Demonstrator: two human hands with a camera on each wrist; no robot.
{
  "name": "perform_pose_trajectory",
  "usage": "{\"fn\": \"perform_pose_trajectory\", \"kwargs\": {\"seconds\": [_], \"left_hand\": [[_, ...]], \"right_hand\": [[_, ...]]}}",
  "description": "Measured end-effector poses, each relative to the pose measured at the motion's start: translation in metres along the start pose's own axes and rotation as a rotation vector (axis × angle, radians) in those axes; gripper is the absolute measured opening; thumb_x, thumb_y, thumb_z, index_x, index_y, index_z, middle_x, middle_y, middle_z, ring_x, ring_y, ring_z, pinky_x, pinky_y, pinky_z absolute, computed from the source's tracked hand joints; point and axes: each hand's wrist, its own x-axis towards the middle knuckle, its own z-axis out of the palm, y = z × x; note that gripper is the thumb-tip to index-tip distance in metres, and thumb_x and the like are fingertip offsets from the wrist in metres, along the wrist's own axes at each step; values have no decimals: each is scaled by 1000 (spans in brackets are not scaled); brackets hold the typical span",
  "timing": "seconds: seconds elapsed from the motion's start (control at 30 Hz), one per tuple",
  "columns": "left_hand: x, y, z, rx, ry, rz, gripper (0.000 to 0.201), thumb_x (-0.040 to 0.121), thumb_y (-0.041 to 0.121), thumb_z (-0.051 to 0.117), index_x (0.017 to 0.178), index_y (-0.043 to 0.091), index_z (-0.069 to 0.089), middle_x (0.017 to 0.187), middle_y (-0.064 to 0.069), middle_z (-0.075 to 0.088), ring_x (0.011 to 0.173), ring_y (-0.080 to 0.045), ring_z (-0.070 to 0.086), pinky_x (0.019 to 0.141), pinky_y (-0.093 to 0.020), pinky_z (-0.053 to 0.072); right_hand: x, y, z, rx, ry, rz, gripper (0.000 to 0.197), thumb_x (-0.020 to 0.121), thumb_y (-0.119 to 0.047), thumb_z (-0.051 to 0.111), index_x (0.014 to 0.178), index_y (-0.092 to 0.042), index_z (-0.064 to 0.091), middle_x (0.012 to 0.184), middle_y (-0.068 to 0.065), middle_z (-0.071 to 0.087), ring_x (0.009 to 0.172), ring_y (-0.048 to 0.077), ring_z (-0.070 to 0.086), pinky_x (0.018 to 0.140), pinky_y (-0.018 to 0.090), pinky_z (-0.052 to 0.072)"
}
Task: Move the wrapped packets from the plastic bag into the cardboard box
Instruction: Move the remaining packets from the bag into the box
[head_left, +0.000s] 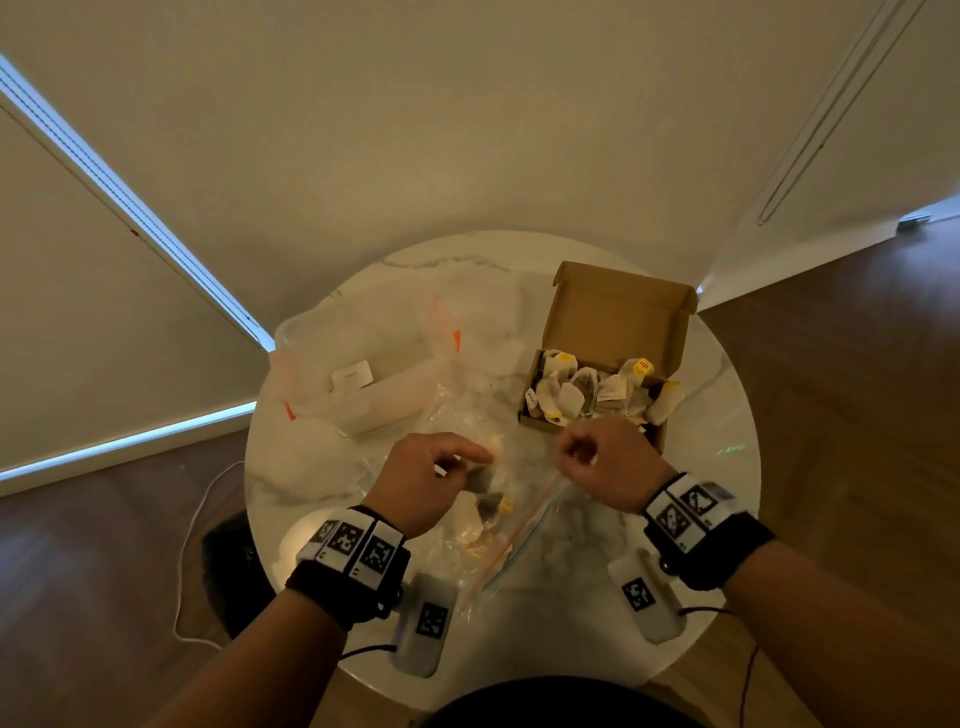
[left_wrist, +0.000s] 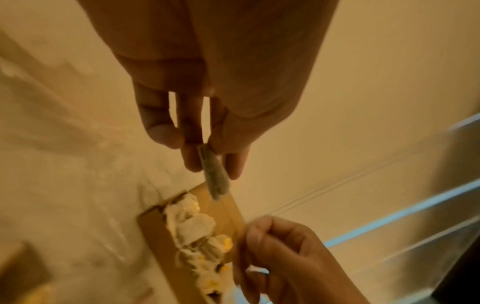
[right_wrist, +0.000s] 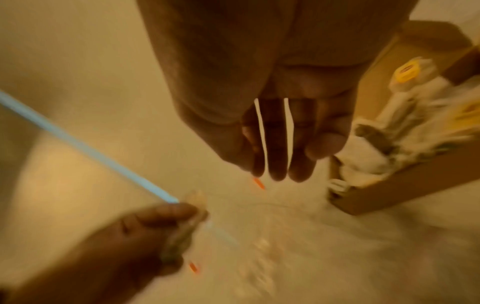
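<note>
A clear zip plastic bag (head_left: 524, 530) lies on the round marble table (head_left: 597, 644) between my hands. A few wrapped packets (head_left: 470, 525) remain inside it. My left hand (head_left: 467, 462) pinches a greyish packet (left_wrist: 214, 179) above the bag; the same packet (right_wrist: 182, 236) shows blurred in the right wrist view. My right hand (head_left: 571, 454) has its fingers curled and pinches the bag's rim near the zip strip. The open cardboard box (head_left: 618, 312) stands just beyond the right hand. It holds several packets (head_left: 587, 395) with yellow tags.
A second clear bag with orange sliders (head_left: 363, 384) holds a white box at the back left. Two grey marker-tagged devices (head_left: 423, 629) (head_left: 647, 597) lie near the table's front edge, with cables. A white cable (head_left: 187, 545) trails on the wooden floor at left.
</note>
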Motion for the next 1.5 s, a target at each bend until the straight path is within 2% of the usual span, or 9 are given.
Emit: {"fn": "perform_pose_trajectory", "kwargs": {"seconds": [0.13, 0.3, 0.47, 0.6, 0.73, 0.93, 1.17, 1.4, 1.5], "left_hand": [[-12, -18, 7, 371, -50, -56, 15, 86, 31, 67, 97, 23, 73, 93, 9, 67, 80, -6, 59, 75, -23, 49], [-31, -25, 41, 780, -316, -176, 56, 80, 75, 46, 100, 27, 66, 101, 8, 61, 96, -15, 57, 78, -32, 48], [-29, -33, 55, 859, -380, -270, 33, 97, 37, 43, 104, 15, 67, 107, -3, 65, 101, -26, 62, 78, -36, 48], [-27, -35, 45, 738, -262, -309, 29, 96, 39, 44, 91, 21, 66, 94, 1, 62, 86, -21, 62, 72, -32, 48], [-25, -39, 36, 706, -168, -318, 34, 92, 41, 47, 67, 21, 56, 78, 4, 57, 69, -18, 56, 60, -29, 39], [-26, -44, 33, 666, -113, -328, 33, 93, 37, 48, 79, 15, 69, 85, 1, 64, 76, -19, 60, 69, -31, 50], [-16, -47, 29, 661, -48, -346, 33, 93, 34, 49, 75, 13, 68, 76, -3, 61, 69, -22, 55, 63, -28, 38], [-6, -46, 26, 648, -28, -350, 31, 91, 37, 52, 76, 16, 70, 71, 2, 63, 65, -18, 57, 60, -27, 42], [-5, -39, 28, 694, -50, -317, 32, 93, 38, 50, 78, 17, 69, 78, 2, 65, 70, -17, 59, 63, -27, 45]], "right_hand": [[-20, 34, 49, -396, -528, 83, 23, 91, -20, 54, 105, -14, 71, 103, 4, 69, 94, 17, 63, 84, 29, 47], [-26, 35, 83, -270, -478, 19, 54, 93, -15, 49, 144, -30, 38, 148, -5, 42, 134, 17, 40, 110, 22, 26], [-14, 28, 107, -356, -411, -31, 45, 96, -22, 48, 140, -28, 44, 136, 8, 47, 125, 26, 46, 105, 33, 36], [4, 20, 129, -465, -457, -163, 52, 93, -19, 54, 143, -12, 40, 147, 13, 39, 136, 32, 33, 112, 39, 27], [14, 14, 146, -697, -579, -190, 58, 95, -27, 50, 148, -25, 26, 151, 11, 25, 136, 35, 25, 108, 48, 31], [10, 25, 144, -678, -627, -182, 45, 95, -11, 48, 140, -20, 43, 143, 14, 34, 129, 35, 37, 105, 43, 37], [-24, 25, 113, -410, -155, -451, 50, 74, -9, 78, 118, -22, 59, 110, 12, 58, 88, 25, 57, 68, 34, 56], [-30, -13, 48, 102, 252, -395, 37, 76, -10, 74, 111, -23, 70, 111, -1, 60, 94, 5, 56, 78, 14, 47], [-16, -27, 21, 405, 330, -215, 33, 76, -5, 77, 106, -19, 74, 109, 1, 66, 101, 9, 63, 84, 26, 54]]}}
